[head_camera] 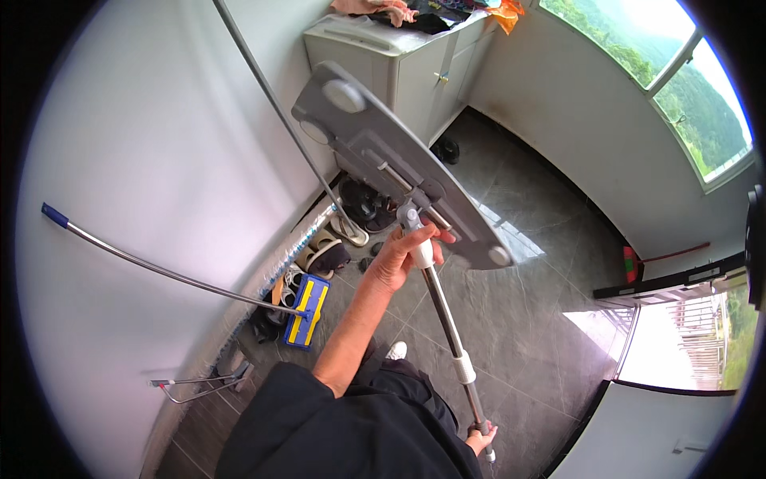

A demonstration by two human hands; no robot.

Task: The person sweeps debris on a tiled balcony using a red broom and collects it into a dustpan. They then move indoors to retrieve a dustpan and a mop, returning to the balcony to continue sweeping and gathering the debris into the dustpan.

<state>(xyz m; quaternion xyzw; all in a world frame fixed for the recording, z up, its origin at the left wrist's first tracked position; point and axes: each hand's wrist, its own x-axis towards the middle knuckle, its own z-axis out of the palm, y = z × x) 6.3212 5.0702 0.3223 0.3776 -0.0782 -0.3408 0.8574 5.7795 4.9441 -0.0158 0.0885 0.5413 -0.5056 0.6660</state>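
Observation:
A grey flat mop head (383, 149) is raised in front of me, tilted, with pale round discs near its corners. Its hinge joins a metal telescopic pole (444, 308) with white collars, which slants down to the right past my body. My left hand (395, 257) grips the white collar just under the hinge, with some fingers partly hidden behind the pole. Lower down, my right hand (480, 440) is wrapped around the pole near its bottom end.
Against the left wall lean a blue-and-yellow flat mop (308, 311), a metal pole (278, 111) and a folded-looking metal-framed tool (203, 380). Several shoes (326, 257) line that wall. A white cabinet (359, 66) bears cloths (395, 12). At right is an open doorway (676, 341).

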